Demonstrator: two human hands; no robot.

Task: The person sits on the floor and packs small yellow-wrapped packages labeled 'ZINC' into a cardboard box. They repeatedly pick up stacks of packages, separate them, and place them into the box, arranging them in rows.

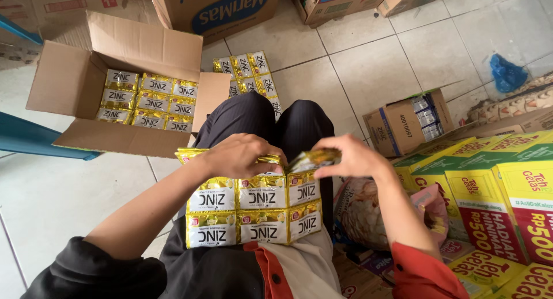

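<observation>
A sheet of joined gold-and-white sachets (253,209) lies across my lap, over dark trousers. My left hand (239,155) presses on the sheet's top edge with its fingers curled over it. My right hand (351,156) pinches the top right sachet, which is folded up and bent toward the left hand. Both hands hold the same sheet, a short gap apart.
An open cardboard box (75,80) at the upper left holds several rows of the same sachets. Another sachet sheet (247,68) lies on the tiled floor beyond my knees. A small carton (403,123) stands at the right, with yellow-green-red packs (495,189) stacked by my right elbow.
</observation>
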